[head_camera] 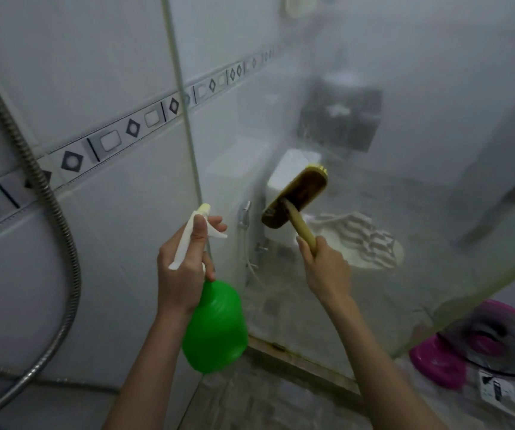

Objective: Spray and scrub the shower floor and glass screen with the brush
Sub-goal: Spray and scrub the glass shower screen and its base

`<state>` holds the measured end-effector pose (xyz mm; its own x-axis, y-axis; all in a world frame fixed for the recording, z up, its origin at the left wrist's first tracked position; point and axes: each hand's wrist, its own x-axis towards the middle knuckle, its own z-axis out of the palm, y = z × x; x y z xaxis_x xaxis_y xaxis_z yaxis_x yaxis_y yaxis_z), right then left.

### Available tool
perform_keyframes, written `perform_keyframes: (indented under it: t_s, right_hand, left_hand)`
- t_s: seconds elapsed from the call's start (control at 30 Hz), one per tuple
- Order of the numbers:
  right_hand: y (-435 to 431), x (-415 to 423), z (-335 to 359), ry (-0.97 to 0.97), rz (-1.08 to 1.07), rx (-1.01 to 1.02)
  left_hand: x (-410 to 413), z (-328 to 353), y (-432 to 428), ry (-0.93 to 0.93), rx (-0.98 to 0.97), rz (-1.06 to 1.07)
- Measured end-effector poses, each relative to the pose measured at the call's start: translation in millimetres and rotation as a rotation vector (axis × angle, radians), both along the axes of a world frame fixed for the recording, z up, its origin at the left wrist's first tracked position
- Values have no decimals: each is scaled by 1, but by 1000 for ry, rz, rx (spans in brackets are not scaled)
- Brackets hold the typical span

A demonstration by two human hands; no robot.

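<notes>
My left hand (185,268) grips the white trigger head of a green spray bottle (216,327), thumb up along the nozzle, which points toward the glass. My right hand (324,268) holds the yellow handle of a scrub brush (295,198). The brush head lies tilted against the misted glass screen (374,150), bristles toward the glass. A strip of grey tiled shower floor (243,395) shows at the bottom between my arms.
A metal shower hose (48,193) loops down the white tiled wall on the left. Through the glass I see a toilet (293,172), a striped cloth and a dark cabinet. A pink basin (436,364) and a dark basin sit at bottom right.
</notes>
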<state>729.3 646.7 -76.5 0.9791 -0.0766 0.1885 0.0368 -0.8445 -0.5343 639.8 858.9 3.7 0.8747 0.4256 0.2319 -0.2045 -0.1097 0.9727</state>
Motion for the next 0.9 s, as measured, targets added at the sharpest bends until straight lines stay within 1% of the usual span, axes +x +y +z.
perform_keyframes:
  t_s: [0.07, 0.17, 0.23, 0.3, 0.37, 0.43, 0.5, 0.57, 0.63, 0.7, 0.73, 0.77, 0.8, 0.87, 0.9]
  right_hand:
    - [26, 25, 43, -48, 62, -22]
    - [66, 63, 126, -210, 193, 4]
    - [62, 74, 150, -300, 213, 39]
    - [29, 66, 131, -331, 194, 92]
    - [-15, 38, 83, -301, 103, 172]
    - [-48, -3, 36, -243, -27, 306]
    - [-58, -23, 23, -227, -76, 436]
    - [-56, -9, 59, -284, -18, 508]
    - [-50, 16, 127, -350, 86, 561]
    - [-53, 34, 185, -458, 142, 565]
    - [-60, 37, 197, -500, 158, 565]
    - [-70, 36, 192, -492, 162, 546]
    - [-83, 30, 171, -457, 155, 532]
    - [-112, 3, 94, -344, 77, 514]
    - [-127, -18, 53, -269, 10, 538]
  left_hand:
    - [1, 0, -3, 3, -7, -6]
    - [2, 0, -9, 0, -5, -13]
    - [2, 1, -13, 2, -12, -19]
    - [2, 2, -17, -8, -24, -32]
    - [2, 3, -22, -18, -23, -46]
    - [2, 4, -29, -23, -20, -47]
    - [2, 3, -40, -30, -37, -35]
    - [3, 4, -54, -24, -51, -23]
    - [4, 5, -70, -12, -64, -14]
    - [3, 6, -88, 0, -91, 2]
    - [3, 7, -97, 4, -99, 10]
    - [2, 7, -106, 5, -102, 15]
    - [1, 6, -115, 4, -108, 13]
    - [-1, 4, -130, 3, -118, 3]
    - [-3, 2, -139, 10, -114, 3]
